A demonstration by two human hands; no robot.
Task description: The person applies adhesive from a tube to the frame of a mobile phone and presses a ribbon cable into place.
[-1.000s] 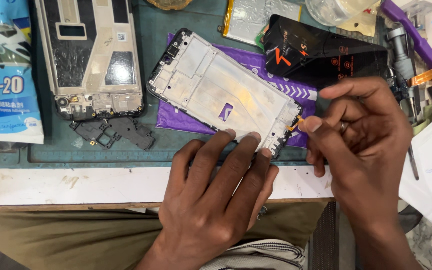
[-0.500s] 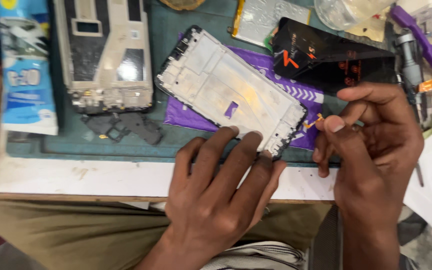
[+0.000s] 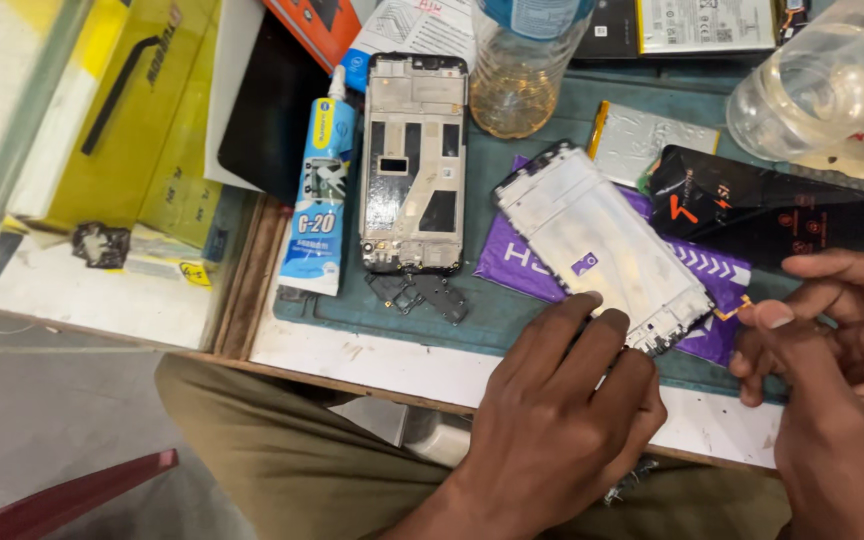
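A white phone screen frame (image 3: 602, 240) lies tilted on a purple packet (image 3: 717, 275) on the green mat (image 3: 512, 320). My left hand (image 3: 562, 410) rests flat on the bench edge, its fingertips pressing the frame's near end. My right hand (image 3: 842, 370) is at the frame's right corner, thumb and forefinger pinched on a small orange flex strip (image 3: 732, 310) that sticks out there. A bare phone mid-frame (image 3: 414, 165) lies face down further left, with small black plastic covers (image 3: 422, 295) beside it.
A blue glue tube (image 3: 317, 200) lies left of the mid-frame. A black glossy packet (image 3: 782, 215), a silver pouch (image 3: 647, 140), a plastic bottle (image 3: 522, 60) and a clear container (image 3: 822, 85) stand behind. Yellow and white boxes (image 3: 142, 130) fill the left.
The camera has swung left and down, so the bench now sits at the right. Both hands stay at the white frame's near end; the right hand remains pinched at its corner.
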